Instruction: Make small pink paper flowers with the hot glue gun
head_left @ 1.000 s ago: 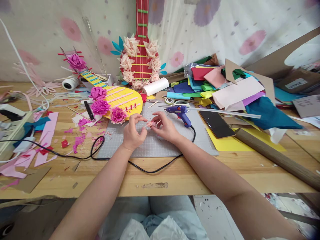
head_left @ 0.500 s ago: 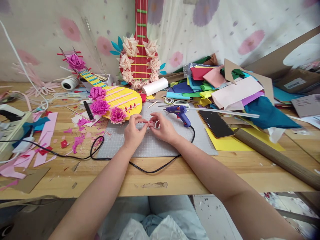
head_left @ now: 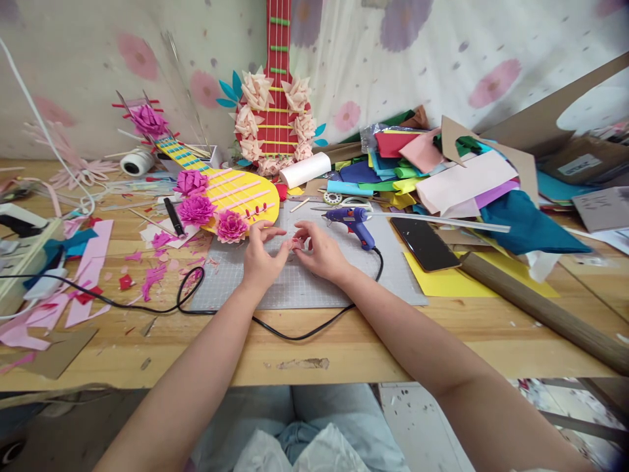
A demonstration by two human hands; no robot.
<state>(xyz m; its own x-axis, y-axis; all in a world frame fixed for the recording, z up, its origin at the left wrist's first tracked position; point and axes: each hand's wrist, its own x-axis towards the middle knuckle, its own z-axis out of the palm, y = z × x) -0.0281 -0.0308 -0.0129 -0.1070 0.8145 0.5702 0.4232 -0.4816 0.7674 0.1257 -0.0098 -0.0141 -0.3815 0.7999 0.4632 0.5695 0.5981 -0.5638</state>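
Note:
Over the grey cutting mat (head_left: pixel 388 288), my right hand (head_left: pixel 322 252) pinches a small pink piece (head_left: pixel 296 243) between thumb and fingers. It may be paper, but it is too small to make out fully. My left hand (head_left: pixel 260 255) is beside it on the left, its thumb tip at the pink piece and its fingers raised apart from the thumb. A blue glue gun (head_left: pixel 350 221) with a white glue stick lies just beyond my right hand. Behind my left hand rests a yellow paper guitar (head_left: pixel 246 193) with magenta paper flowers (head_left: pixel 232 225).
A red paper guitar (head_left: pixel 278 124) stands against the curtain. Coloured paper (head_left: pixel 393 157) is heaped at the back right, near a phone (head_left: pixel 425 242) and a cardboard tube (head_left: pixel 540 308). The black cord (head_left: pixel 295 338) loops across the front. Pink scraps (head_left: pixel 93 269) litter the left.
My left index finger has lifted away from its thumb, widening the gap between them. My right hand keeps its pinch in nearly the same place.

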